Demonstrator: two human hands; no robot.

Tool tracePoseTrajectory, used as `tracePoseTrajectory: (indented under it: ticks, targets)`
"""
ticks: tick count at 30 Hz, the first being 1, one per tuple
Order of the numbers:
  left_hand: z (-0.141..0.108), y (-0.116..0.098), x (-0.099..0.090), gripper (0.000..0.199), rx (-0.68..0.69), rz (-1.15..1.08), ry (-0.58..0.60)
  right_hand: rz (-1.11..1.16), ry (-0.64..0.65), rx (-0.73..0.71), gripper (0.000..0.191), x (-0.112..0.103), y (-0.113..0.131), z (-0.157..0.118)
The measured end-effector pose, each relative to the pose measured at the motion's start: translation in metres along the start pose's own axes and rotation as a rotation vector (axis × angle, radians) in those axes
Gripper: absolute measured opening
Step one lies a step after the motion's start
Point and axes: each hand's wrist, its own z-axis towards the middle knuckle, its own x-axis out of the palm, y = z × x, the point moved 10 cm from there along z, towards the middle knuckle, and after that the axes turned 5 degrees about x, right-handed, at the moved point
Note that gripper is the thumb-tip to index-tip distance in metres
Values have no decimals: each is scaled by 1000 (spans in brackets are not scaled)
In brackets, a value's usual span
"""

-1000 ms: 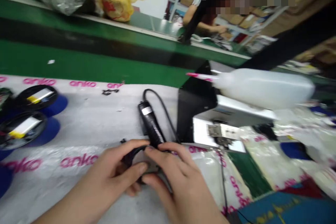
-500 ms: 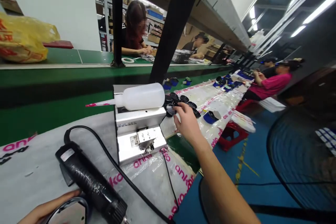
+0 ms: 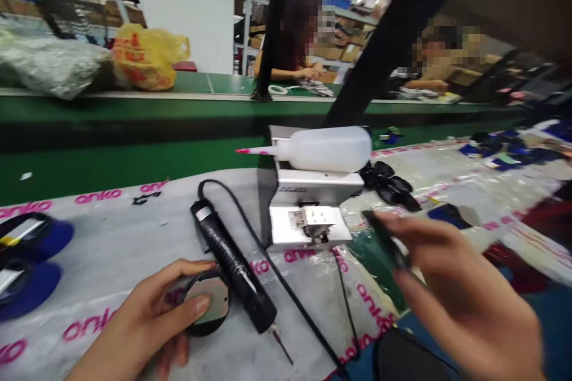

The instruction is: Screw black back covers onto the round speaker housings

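Note:
My left hand grips a round dark-rimmed part with a pale flat face, thumb pressed on that face. Right beside it lies a black electric screwdriver, its thin bit toward me and its cord curving behind. My right hand, blurred by motion, pinches a thin black disc-shaped piece on edge between thumb and fingers. Behind, a silver metal dispenser box carries a white squeeze bottle lying on top, its red-tipped nozzle pointing left. Several black round pieces lie to the right of the box.
Plastic sheeting with pink lettering covers the bench. Blue-and-black round parts sit at the left. Across the green ledge are a yellow bag and a co-worker's hands. A dark slanted post rises behind the box.
My right hand has come back from the cluster of black pieces with one of them. The view has swung left, bringing my left hand and its round part fully into sight.

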Motion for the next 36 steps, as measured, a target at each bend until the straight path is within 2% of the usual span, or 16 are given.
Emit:
tracePoseTrajectory:
  ticks: [2, 5, 8, 10, 14, 17, 21, 30, 36]
  targets:
    - [1, -5, 4, 53, -13, -9, 35, 71, 145, -81, 14, 25, 44, -14]
    - [0, -8, 3, 50, -7, -11, 49, 153, 360, -156, 10, 70, 86, -22]
    - [-3, -8, 3, 44, 23, 6, 74, 213, 549, -233, 10, 106, 104, -25]
    - [-4, -8, 2, 39, 32, 34, 85, 176, 594, -250, 11, 118, 105, -23]
    - [-6, -7, 2, 30, 23, 81, 83, -86, 536, -272, 33, 128, 103, -14]
    - [-7, -8, 3, 29, 21, 83, 82, -205, 549, -317, 51, 137, 109, -11]
    - [-7, -8, 4, 28, 21, 64, 98, -98, 546, -286, 62, 142, 113, -7]
    - [-7, -5, 4, 28, 24, 32, 91, 231, 423, -89, 65, 140, 90, -14]
    - [-7, -7, 4, 26, 40, 24, 98, 263, 408, -133, 66, 141, 96, -14]
